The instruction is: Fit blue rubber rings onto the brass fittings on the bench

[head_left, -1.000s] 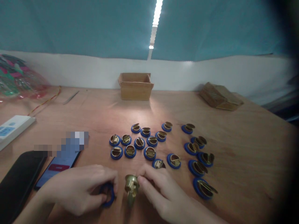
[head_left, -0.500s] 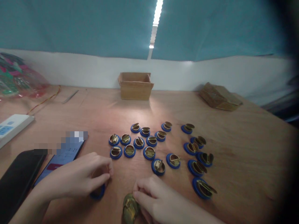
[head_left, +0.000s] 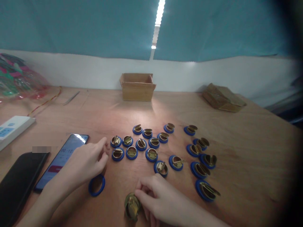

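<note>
My right hand (head_left: 163,201) pinches a brass fitting (head_left: 132,206) at the near edge of the wooden table (head_left: 248,145). My left hand (head_left: 82,164) reaches forward with fingers partly stretched, its fingertips close to the nearest brass-and-blue assembled piece (head_left: 117,154). A loose blue ring (head_left: 96,185) lies flat on the table just under that hand's wrist, apart from the fingers. Several assembled brass-and-blue pieces (head_left: 151,142) stand in rows ahead of both hands, and more (head_left: 200,170) curve down the right side.
A lit phone (head_left: 62,160) and a dark phone (head_left: 16,183) lie at the left. A white power strip (head_left: 13,129) sits further left. An open cardboard box (head_left: 137,87) and a flattened one (head_left: 222,98) stand at the back. A plastic bag (head_left: 16,80) fills the far left.
My left hand let go of the blue ring, left it on the table, and reached forward towards the rows. My right hand drew the brass fitting nearer and lower.
</note>
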A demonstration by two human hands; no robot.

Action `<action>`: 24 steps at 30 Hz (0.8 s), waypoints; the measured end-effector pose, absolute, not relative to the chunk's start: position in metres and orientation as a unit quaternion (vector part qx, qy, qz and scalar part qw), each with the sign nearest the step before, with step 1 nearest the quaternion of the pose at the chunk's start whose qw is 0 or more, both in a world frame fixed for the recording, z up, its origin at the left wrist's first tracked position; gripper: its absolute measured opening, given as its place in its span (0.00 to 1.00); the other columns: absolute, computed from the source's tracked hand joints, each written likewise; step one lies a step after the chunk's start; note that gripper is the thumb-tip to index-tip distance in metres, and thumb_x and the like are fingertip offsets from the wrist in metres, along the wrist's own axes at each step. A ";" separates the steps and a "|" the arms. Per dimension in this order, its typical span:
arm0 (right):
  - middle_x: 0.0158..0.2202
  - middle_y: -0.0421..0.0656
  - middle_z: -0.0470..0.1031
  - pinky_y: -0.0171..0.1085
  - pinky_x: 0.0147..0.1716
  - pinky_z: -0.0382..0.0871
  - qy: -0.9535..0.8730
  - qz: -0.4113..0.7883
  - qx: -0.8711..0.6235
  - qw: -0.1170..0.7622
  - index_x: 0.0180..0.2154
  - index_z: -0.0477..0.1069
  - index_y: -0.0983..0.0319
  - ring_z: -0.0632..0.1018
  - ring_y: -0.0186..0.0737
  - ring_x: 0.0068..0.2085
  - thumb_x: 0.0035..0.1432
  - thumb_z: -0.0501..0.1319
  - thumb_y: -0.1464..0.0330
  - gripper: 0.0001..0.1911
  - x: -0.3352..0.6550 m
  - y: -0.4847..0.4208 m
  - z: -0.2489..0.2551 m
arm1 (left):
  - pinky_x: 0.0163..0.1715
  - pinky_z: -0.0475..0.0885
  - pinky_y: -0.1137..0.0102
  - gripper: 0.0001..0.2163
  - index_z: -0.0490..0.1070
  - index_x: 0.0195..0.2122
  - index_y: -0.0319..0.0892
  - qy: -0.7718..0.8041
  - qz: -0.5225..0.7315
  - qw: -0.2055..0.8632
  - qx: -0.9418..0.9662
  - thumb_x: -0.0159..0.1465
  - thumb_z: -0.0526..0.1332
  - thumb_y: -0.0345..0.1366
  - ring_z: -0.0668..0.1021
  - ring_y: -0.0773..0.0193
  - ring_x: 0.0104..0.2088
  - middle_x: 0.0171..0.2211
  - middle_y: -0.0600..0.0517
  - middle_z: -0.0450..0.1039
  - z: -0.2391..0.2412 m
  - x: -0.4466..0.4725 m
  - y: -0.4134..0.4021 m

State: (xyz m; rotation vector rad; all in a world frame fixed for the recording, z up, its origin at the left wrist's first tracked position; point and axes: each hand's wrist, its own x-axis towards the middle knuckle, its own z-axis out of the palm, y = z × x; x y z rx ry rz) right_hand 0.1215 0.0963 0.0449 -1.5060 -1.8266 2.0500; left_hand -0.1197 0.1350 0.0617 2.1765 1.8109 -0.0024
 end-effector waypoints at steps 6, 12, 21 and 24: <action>0.16 0.32 0.66 0.23 0.11 0.61 -0.572 0.662 -0.484 0.027 0.31 0.66 0.62 0.69 0.27 0.14 0.64 0.53 0.68 0.09 0.121 0.095 0.043 | 0.38 0.68 0.62 0.08 0.63 0.42 0.42 0.585 0.071 0.116 0.800 0.62 0.53 0.34 0.76 0.51 0.41 0.40 0.44 0.73 0.056 -0.109 0.131; 0.18 0.34 0.68 0.24 0.12 0.61 -0.583 0.656 -0.479 0.034 0.33 0.67 0.62 0.72 0.30 0.17 0.66 0.52 0.66 0.10 0.123 0.095 0.043 | 0.35 0.70 0.63 0.12 0.65 0.40 0.43 0.593 0.076 0.080 0.797 0.65 0.56 0.47 0.77 0.50 0.39 0.39 0.45 0.73 0.043 -0.095 0.126; 0.20 0.33 0.67 0.24 0.14 0.63 -0.573 0.666 -0.476 0.026 0.35 0.66 0.61 0.72 0.29 0.18 0.66 0.52 0.66 0.09 0.124 0.096 0.048 | 0.27 0.66 0.69 0.14 0.70 0.35 0.42 0.609 0.177 0.192 0.749 0.65 0.58 0.49 0.76 0.60 0.26 0.27 0.53 0.74 0.050 -0.102 0.132; 0.19 0.34 0.67 0.24 0.14 0.63 -0.574 0.665 -0.478 0.025 0.35 0.65 0.62 0.72 0.29 0.18 0.66 0.51 0.66 0.09 0.123 0.096 0.048 | 0.25 0.65 0.70 0.16 0.72 0.36 0.41 0.628 0.226 0.277 0.691 0.65 0.57 0.50 0.74 0.62 0.24 0.24 0.53 0.73 0.054 -0.099 0.134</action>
